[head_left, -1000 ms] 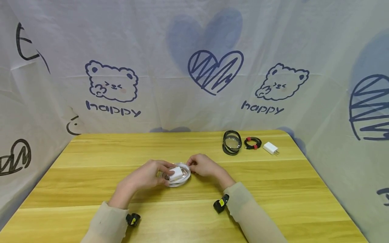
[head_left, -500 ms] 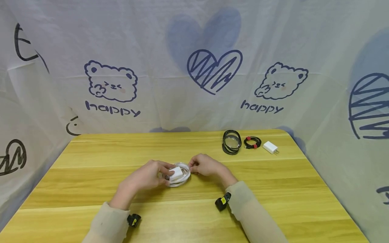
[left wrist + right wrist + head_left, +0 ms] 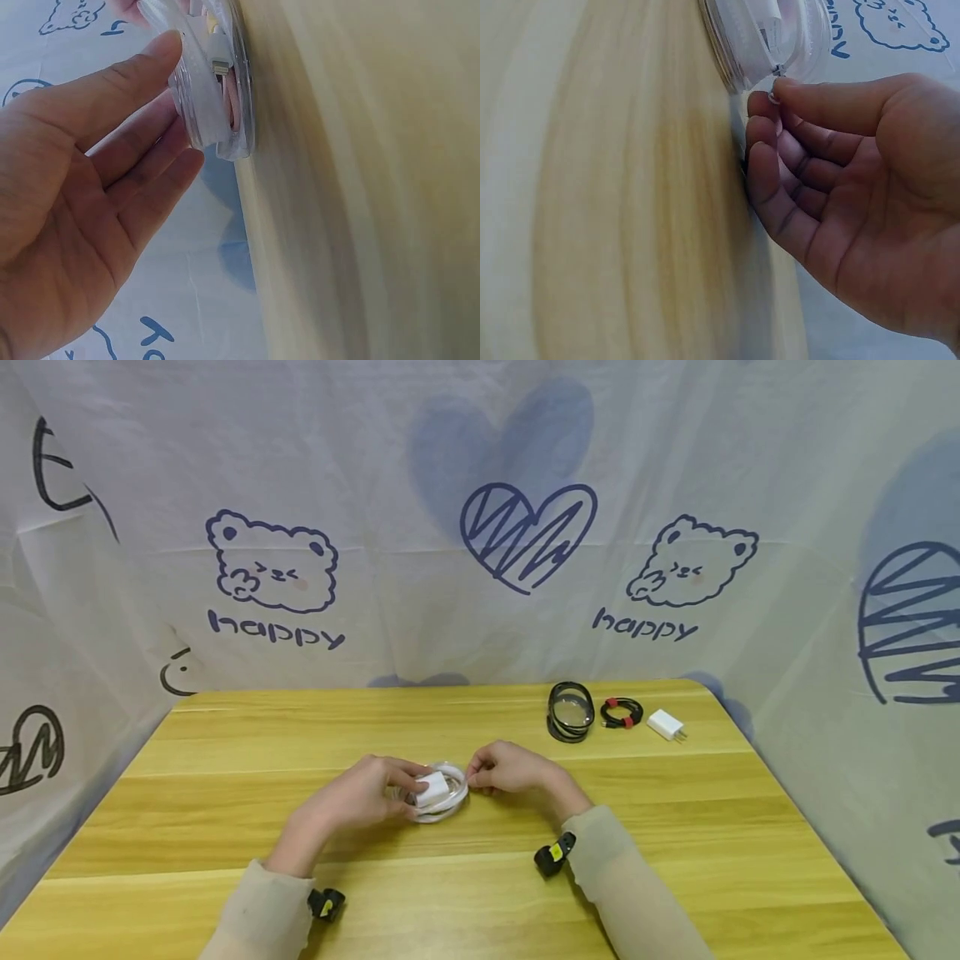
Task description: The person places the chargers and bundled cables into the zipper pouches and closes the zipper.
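Note:
A coiled white cable [image 3: 442,815] lies near the middle of the wooden table, partly in clear plastic. The left hand [image 3: 367,789] grips its left side, fingers on a white charger [image 3: 432,789] that sits over the coil. In the left wrist view a metal-tipped plug [image 3: 220,66] shows inside the loop. At the coil's right edge the right hand [image 3: 510,768] pinches a thin tie [image 3: 778,70] between thumb and forefinger. Its other fingers curl inward, and most of the tie is hidden by the fingertips.
Toward the back right of the table [image 3: 262,727] lie a black coiled cable [image 3: 557,727], a smaller black cable with red straps [image 3: 640,711] and a white plug adapter [image 3: 665,724]. A printed curtain [image 3: 405,568] hangs behind the table.
The right wrist has shifted slightly to the right and up, its fingertips staying at the coil's edge. The left hand, charger and coil look almost unmoved.

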Demonstrator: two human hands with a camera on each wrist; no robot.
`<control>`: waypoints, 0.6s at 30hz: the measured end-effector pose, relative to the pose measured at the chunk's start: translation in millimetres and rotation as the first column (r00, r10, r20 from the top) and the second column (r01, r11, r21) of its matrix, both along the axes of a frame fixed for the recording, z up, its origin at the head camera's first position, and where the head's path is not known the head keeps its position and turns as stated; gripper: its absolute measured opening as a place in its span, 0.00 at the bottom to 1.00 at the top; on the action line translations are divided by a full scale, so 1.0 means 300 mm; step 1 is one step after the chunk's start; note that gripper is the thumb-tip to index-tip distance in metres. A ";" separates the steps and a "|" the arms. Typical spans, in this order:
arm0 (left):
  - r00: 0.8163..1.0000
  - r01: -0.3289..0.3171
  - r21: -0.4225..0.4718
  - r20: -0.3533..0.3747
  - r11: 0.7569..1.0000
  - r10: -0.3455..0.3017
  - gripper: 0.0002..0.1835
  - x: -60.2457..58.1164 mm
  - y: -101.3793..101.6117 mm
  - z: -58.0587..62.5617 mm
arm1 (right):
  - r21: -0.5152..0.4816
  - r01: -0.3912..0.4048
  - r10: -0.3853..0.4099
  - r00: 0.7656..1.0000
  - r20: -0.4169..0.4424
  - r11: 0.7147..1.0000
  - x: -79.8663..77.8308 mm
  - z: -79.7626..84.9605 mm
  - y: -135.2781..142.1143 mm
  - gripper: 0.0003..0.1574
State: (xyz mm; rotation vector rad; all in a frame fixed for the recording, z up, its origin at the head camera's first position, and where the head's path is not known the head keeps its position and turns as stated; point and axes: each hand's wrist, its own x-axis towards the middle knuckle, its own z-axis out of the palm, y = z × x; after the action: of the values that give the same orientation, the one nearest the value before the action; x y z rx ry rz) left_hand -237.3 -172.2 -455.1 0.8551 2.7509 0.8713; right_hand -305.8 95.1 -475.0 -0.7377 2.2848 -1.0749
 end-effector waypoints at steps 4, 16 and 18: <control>1.000 0.005 -0.002 -0.004 1.000 -0.005 0.18 0.001 -0.001 0.005 | -0.027 0.029 -0.029 1.000 0.008 0.999 0.000 -0.003 -0.006 0.07; 0.999 0.036 0.028 -0.006 0.999 -0.036 0.19 0.005 0.012 0.009 | -0.011 0.066 -0.067 0.992 -0.108 0.998 0.017 -0.004 -0.046 0.08; 0.998 0.059 0.020 -0.022 0.998 -0.059 0.21 0.004 0.015 0.004 | -0.017 0.069 -0.071 0.991 -0.115 0.997 0.019 -0.005 -0.049 0.08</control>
State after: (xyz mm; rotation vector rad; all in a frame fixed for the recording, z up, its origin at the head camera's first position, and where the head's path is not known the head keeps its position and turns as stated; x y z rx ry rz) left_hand -236.0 -167.7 -453.7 0.9498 2.7246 0.8860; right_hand -299.9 80.3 -476.5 -0.7479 2.4197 -1.1057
